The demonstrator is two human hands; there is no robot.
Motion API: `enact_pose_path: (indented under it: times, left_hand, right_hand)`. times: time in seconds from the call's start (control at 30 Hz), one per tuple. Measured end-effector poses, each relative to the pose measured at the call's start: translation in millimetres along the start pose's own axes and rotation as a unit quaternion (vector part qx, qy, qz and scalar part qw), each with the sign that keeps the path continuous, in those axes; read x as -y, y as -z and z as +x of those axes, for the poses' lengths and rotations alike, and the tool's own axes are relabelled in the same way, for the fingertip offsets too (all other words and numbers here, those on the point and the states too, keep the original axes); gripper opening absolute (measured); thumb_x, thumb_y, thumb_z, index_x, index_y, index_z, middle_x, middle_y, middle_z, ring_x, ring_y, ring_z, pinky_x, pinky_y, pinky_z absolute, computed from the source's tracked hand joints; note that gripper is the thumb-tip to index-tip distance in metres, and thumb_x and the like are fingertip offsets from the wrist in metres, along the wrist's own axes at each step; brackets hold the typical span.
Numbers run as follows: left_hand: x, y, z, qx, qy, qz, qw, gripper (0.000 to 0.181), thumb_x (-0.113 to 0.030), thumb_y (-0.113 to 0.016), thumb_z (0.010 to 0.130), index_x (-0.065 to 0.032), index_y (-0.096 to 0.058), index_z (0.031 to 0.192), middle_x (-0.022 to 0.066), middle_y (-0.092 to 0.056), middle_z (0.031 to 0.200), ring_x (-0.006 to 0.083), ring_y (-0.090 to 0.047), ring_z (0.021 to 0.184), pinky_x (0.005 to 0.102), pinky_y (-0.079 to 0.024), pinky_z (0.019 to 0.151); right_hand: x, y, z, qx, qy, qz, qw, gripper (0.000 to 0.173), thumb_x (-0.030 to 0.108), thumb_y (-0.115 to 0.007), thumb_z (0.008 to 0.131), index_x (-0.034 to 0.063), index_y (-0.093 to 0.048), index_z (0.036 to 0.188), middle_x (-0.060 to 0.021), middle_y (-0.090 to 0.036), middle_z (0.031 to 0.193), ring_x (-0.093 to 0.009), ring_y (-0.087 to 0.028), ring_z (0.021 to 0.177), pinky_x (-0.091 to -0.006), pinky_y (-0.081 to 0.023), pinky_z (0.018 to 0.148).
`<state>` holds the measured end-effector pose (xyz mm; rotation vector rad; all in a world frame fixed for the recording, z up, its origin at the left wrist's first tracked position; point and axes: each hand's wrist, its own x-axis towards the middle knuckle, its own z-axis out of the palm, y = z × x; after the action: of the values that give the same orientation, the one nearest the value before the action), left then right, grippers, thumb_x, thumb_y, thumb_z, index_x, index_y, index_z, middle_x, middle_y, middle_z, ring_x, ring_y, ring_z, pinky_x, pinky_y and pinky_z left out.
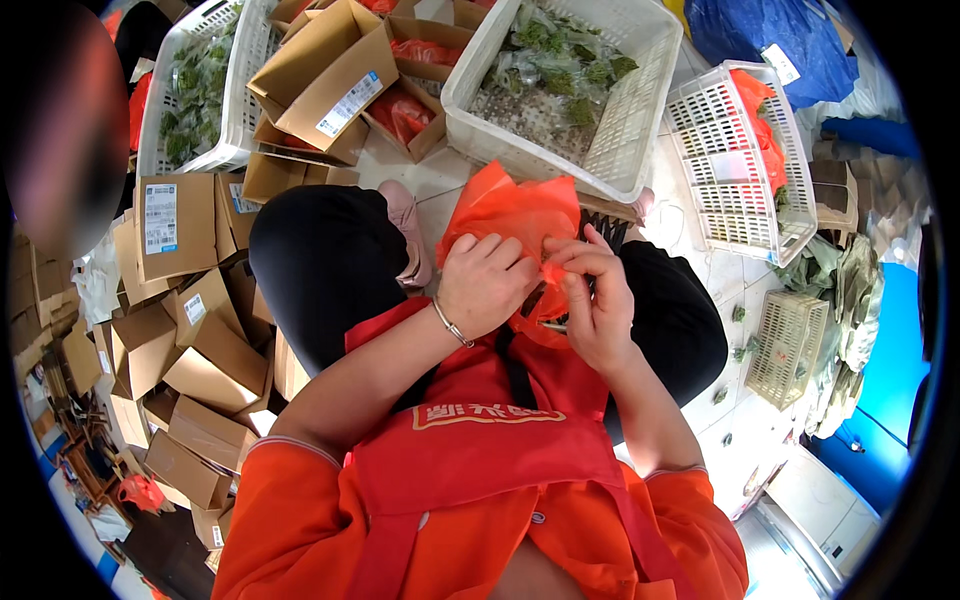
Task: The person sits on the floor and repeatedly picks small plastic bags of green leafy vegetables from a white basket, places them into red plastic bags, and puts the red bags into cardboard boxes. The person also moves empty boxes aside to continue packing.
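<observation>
Between my knees a red plastic bag [517, 202] stands upright, its upper part bunched under my fingers. My left hand [484, 285], with a metal bangle at the wrist, grips the bag's left side with curled fingers. On the other side my right hand [600, 300] pinches a gathered piece of the same bag between thumb and fingers. What is inside the bag is mostly hidden. Just beyond it sits a large white plastic crate [630, 135] holding green plants [559, 75] in clear wrapping.
Open cardboard boxes [322, 82] with labels, some holding red bags [401, 112], stand ahead. More boxes [217, 367] pile up at left. A second crate [244, 112] of wrapped greens is front left. At right are a white basket [720, 172] and a smaller basket [787, 349].
</observation>
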<state>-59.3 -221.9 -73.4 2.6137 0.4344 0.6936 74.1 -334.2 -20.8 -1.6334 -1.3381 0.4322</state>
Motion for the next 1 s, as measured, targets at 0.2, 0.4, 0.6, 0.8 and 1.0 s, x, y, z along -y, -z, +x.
enact_pose_path:
  times: [0.2, 0.4, 0.6, 0.8, 1.0]
  left_hand:
    - [-5.0, 17.1, -7.5, 0.091, 0.007, -0.004, 0.996, 0.011, -0.023, -0.068, 0.078, -0.0133, -0.063, 0.076, 0.0012, -0.053, 0.073, 0.019, -0.057, 0.074, 0.0338, -0.039, 0.066]
    - [12.4, 22.2, -63.5, 0.302, -0.009, 0.091, 0.949, 0.02, -0.028, -0.057, 0.087, -0.0138, -0.07, 0.085, 0.0008, -0.066, 0.083, 0.0167, -0.063, 0.08, 0.0375, -0.043, 0.072]
    - [18.7, 48.6, -46.4, 0.304, 0.124, 0.008, 0.945, 0.032, -0.041, -0.063, 0.086, -0.0141, -0.068, 0.103, 0.0047, -0.064, 0.095, 0.0223, -0.062, 0.093, 0.0423, -0.046, 0.082]
    - [134.2, 142.3, 64.7, -0.09, 0.254, 0.163, 0.949, 0.055, -0.045, -0.067, 0.084, -0.0096, -0.057, 0.125, 0.0148, -0.057, 0.12, 0.036, -0.057, 0.105, 0.0445, -0.046, 0.093]
    - [298.0, 147.4, 35.1, -0.182, 0.6, -0.026, 0.779, 0.088, -0.052, -0.073, 0.076, -0.0104, -0.037, 0.145, 0.0252, -0.05, 0.134, 0.041, -0.05, 0.124, 0.0438, -0.04, 0.105]
  right_hand:
    - [-37.3, 0.3, 22.3, -0.248, -0.319, 0.367, 0.838, 0.004, 0.002, -0.04, 0.1, 0.0029, -0.044, 0.097, -0.0061, -0.052, 0.08, -0.014, -0.049, 0.066, -0.028, -0.044, 0.064]
    - [-170.1, 17.7, 24.3, -0.316, -0.498, 0.364, 0.72, 0.006, 0.002, -0.045, 0.096, 0.0047, -0.048, 0.099, -0.0046, -0.048, 0.08, -0.015, -0.043, 0.06, -0.0335, -0.044, 0.06]
    - [-122.0, 13.0, 14.7, -0.202, -0.408, 0.248, 0.855, 0.009, 0.008, -0.052, 0.097, 0.0012, -0.055, 0.102, -0.0068, -0.061, 0.091, -0.018, -0.061, 0.082, -0.0306, -0.051, 0.074]
    - [-32.8, -18.3, -33.2, 0.276, -0.102, -0.282, 0.913, 0.078, 0.026, -0.079, 0.07, 0.0207, -0.048, 0.141, -0.0216, -0.03, 0.15, -0.046, -0.029, 0.137, -0.0626, -0.028, 0.107]
    - [-79.0, -32.3, -37.6, 0.213, -0.042, -0.268, 0.939, 0.052, 0.004, -0.065, 0.074, 0.0159, -0.063, 0.125, -0.0171, -0.047, 0.14, -0.044, -0.041, 0.13, -0.0529, -0.038, 0.104]
